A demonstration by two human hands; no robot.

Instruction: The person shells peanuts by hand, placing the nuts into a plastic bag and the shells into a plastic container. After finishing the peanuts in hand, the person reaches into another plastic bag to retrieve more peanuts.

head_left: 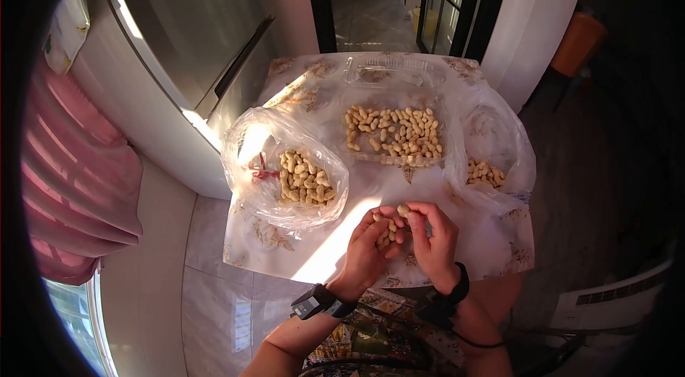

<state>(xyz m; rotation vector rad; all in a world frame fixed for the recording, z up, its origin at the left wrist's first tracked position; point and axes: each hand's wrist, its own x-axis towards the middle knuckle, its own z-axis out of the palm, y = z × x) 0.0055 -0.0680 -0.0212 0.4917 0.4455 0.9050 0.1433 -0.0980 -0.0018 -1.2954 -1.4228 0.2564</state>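
My left hand is cupped around several unshelled peanuts, just over the front part of the table. Close beside it, my right hand pinches a single peanut between thumb and fingertips. Beyond my hands, a clear plastic box holds a spread of peanuts. A clear plastic bag with a heap of peanuts and a red tie lies to the left. On the right, another clear bag has a smaller pile of peanuts in it.
The table has a pale floral cloth; a sunlit strip crosses it. A steel-fronted fridge stands at the left, near a pink curtain. Behind the table is a doorway with a dark-framed glass door. An orange object stands far right.
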